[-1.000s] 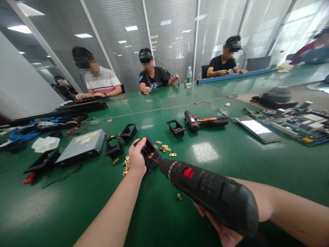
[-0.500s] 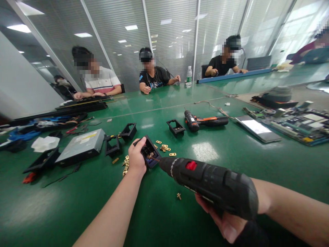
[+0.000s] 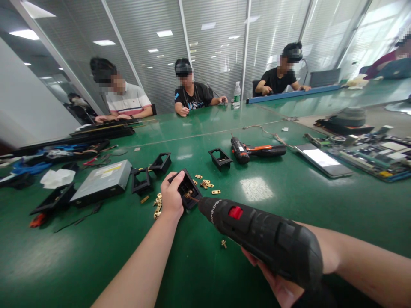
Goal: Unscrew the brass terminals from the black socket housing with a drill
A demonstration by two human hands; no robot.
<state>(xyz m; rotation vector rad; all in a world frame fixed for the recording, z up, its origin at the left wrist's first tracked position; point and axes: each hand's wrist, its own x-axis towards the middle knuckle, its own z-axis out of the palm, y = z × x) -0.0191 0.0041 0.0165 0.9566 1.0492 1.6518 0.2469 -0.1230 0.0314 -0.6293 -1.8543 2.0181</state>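
My left hand (image 3: 171, 194) is closed on a black plastic housing (image 3: 192, 202), tilted so that its open inside faces me. Brass-coloured pieces show inside it. My right hand (image 3: 279, 282) grips a black cordless drill (image 3: 263, 233) with a red switch on top; the drill's body hides most of the fingers. The bit reaches into the housing near the brass pieces, but its exact contact is too small to make out. Small brass plates (image 3: 158, 205) lie beside my left hand, and more brass plates (image 3: 207, 184) lie behind the housing. A single screw (image 3: 224, 244) rests below the drill.
More black housings (image 3: 220, 159) stand further back, near a second drill (image 3: 257, 150). At left lies a silver disc drive (image 3: 101, 182). A phone (image 3: 323, 160) and circuit boards (image 3: 379, 156) are at right. Across the green table (image 3: 180, 143) sit several people, near a bottle (image 3: 236, 95).
The rear of the drill has dipped slightly and its body has shifted a little to the left. My left hand and the housing stay almost where they were.
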